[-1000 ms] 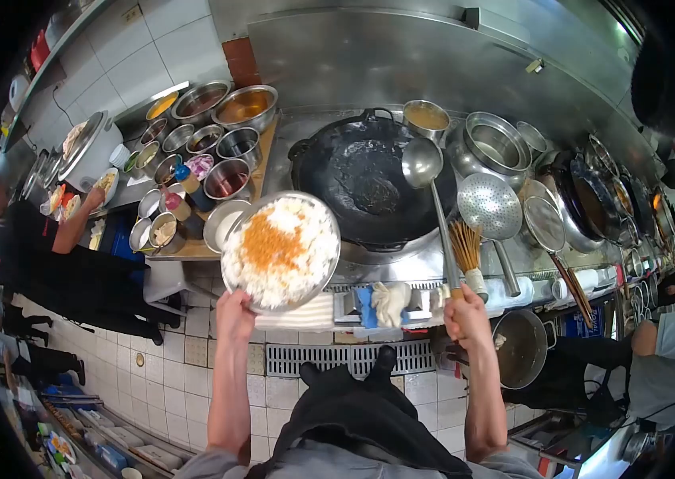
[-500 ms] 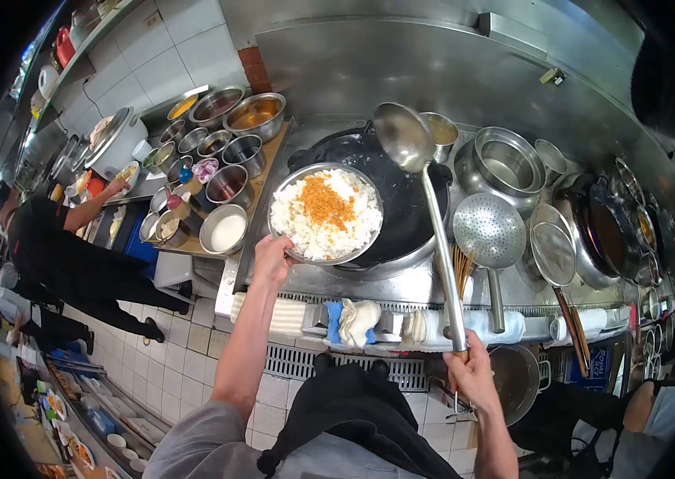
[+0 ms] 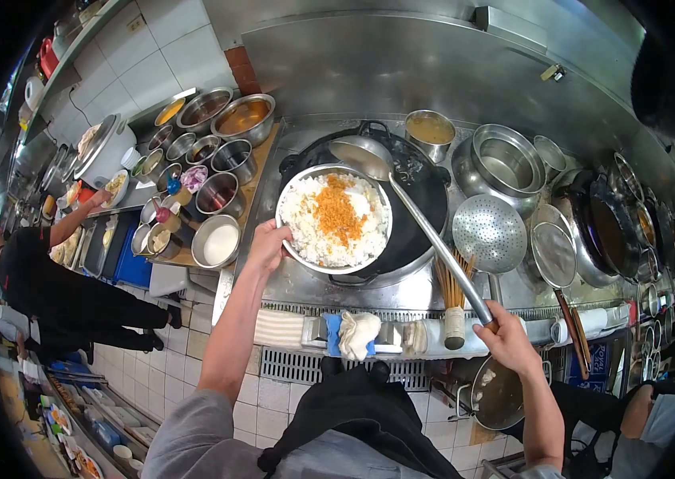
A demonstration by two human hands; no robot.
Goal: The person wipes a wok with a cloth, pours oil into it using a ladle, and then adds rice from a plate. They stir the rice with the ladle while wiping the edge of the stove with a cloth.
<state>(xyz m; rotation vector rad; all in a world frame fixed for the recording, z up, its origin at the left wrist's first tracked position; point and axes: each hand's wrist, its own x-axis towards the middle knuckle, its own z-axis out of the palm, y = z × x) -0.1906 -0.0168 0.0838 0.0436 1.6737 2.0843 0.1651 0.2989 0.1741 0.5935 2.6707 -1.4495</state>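
Note:
A round metal bowl of white rice [image 3: 305, 239] with orange bits on top is held by its left rim in my left hand [image 3: 268, 246], above the black wok [image 3: 413, 211]. My right hand [image 3: 503, 335] is closed round the handle end of a long metal ladle [image 3: 441, 249]. The ladle's bowl hangs over the wok, just behind the rice bowl's far rim. Whether it touches that rim, I cannot tell.
Metal bowls of sauces and toppings [image 3: 243, 116] stand at the left. Right of the wok are a pot [image 3: 505, 160], a perforated skimmer [image 3: 489, 233] and a bamboo brush [image 3: 454, 319]. A co-worker [image 3: 50, 271] stands at far left; another person's arm shows at lower right.
The rice bowl has shifted slightly right. The ladle's bowl has come down and left towards the rice, while my right hand has moved right and a little up.

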